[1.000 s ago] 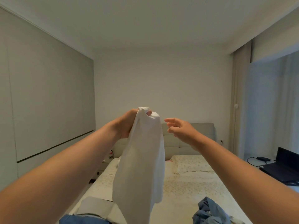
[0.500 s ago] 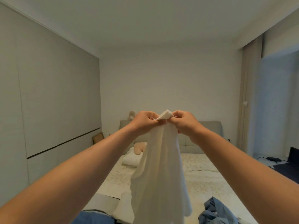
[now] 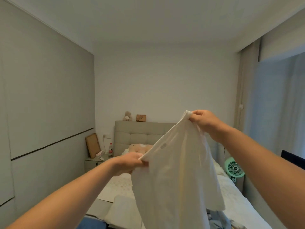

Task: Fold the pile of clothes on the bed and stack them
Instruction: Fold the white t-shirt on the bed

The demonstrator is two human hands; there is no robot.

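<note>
1. The white garment hangs in the air above the bed, stretched by one edge and not yet folded.
2. The left hand pinches the lower end of that edge; the right hand grips the higher end.
3. Blue clothes lie loose on the bed; no finished stack shows, so most folding seems left.

head view faces bed headboard.

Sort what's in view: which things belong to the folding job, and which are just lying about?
Job: white garment, gripped by left hand and right hand; blue clothes; bed.
Lying about: green fan, teddy bear, bottle, nightstand.
</note>
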